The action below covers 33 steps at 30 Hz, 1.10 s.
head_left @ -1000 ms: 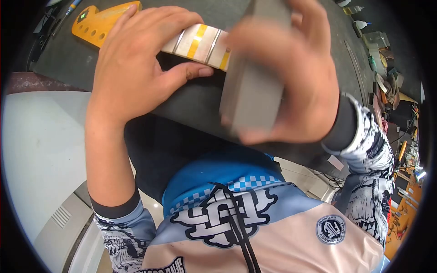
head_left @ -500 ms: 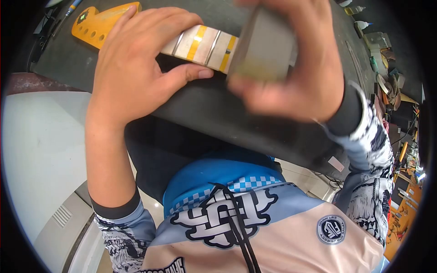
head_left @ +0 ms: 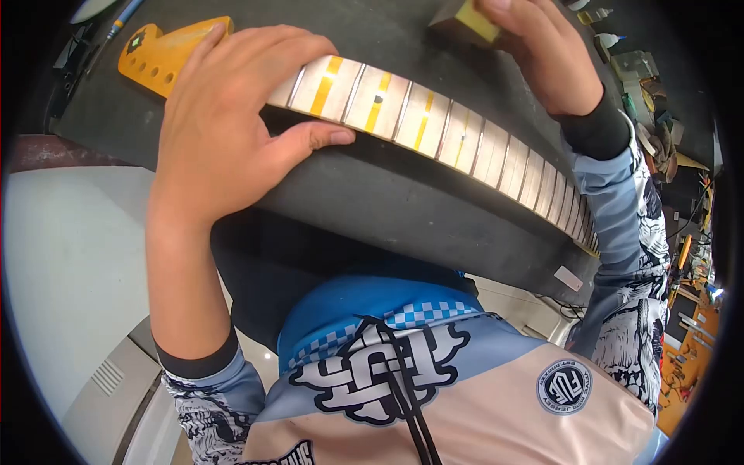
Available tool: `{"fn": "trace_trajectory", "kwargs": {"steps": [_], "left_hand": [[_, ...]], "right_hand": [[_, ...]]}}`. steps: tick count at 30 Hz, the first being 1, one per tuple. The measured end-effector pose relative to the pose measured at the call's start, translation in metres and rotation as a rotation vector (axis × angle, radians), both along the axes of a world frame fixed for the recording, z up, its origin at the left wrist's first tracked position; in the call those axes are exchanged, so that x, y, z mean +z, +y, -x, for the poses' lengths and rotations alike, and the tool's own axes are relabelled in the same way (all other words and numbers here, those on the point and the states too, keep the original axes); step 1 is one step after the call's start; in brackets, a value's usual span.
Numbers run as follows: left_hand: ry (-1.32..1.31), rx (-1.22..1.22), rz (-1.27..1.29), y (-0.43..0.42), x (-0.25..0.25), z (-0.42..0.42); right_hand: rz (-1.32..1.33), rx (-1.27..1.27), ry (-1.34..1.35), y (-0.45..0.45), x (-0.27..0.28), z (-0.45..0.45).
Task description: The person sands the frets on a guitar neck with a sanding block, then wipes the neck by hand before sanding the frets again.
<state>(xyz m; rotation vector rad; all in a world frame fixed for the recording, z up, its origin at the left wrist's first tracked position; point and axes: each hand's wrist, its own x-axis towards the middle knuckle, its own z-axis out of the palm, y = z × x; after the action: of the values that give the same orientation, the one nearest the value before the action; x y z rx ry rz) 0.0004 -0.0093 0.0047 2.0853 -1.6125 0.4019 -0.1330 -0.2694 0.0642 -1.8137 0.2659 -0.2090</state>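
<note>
A guitar neck [head_left: 422,124] runs across the dark bench, its yellow headstock [head_left: 174,50] at the upper left. Pale, tape-like strips cover the spaces between its metal frets, with yellow bands showing in several of them. My left hand [head_left: 232,108] is wrapped over the neck near the headstock, thumb along the near edge, hiding that stretch. At the top, beyond the neck and apart from it, my right hand [head_left: 554,62] grips a sanding block [head_left: 465,23] with a dark face and a yellow side; part of it is cut off by the view.
The dark bench [head_left: 372,194] has a small pale tag [head_left: 568,277] on its front side. A blue pen-like tool [head_left: 122,19] lies at the upper left. Bottles [head_left: 608,40] and assorted tools crowd the right edge. A white surface [head_left: 70,256] stands at the left.
My right hand has moved up and away with the sanding block, uncovering the frets to the right. My left hand stays on the neck, nearly in place.
</note>
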Motion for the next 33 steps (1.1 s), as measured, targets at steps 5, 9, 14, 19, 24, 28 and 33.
{"fn": "trace_trajectory", "kwargs": {"steps": [5, 9, 14, 19, 24, 28, 33], "left_hand": [[0.03, 0.004, -0.005, 0.0, 0.001, 0.001], [0.038, 0.031, -0.007, 0.0, 0.0, 0.0], [0.038, 0.03, -0.034, 0.001, -0.001, 0.002], [0.02, 0.016, -0.019, -0.001, -0.002, 0.0], [0.033, -0.004, -0.048, -0.002, 0.001, -0.002], [0.02, 0.0, -0.06, -0.001, 0.002, -0.003], [0.025, -0.004, -0.168, 0.026, 0.011, -0.029]], "right_hand": [[0.833, 0.325, -0.355, 0.032, -0.003, 0.008], [0.959, 0.279, -0.422, 0.07, -0.001, 0.027], [1.349, 0.338, -0.675, 0.03, -0.01, 0.009], [0.922, 0.077, -0.337, 0.037, -0.013, 0.015], [0.165, -0.015, -0.157, -0.009, -0.007, 0.0], [-0.204, -0.082, -0.078, -0.023, -0.006, 0.019], [-0.014, -0.008, -0.017, 0.0, 0.001, 0.04]]}}
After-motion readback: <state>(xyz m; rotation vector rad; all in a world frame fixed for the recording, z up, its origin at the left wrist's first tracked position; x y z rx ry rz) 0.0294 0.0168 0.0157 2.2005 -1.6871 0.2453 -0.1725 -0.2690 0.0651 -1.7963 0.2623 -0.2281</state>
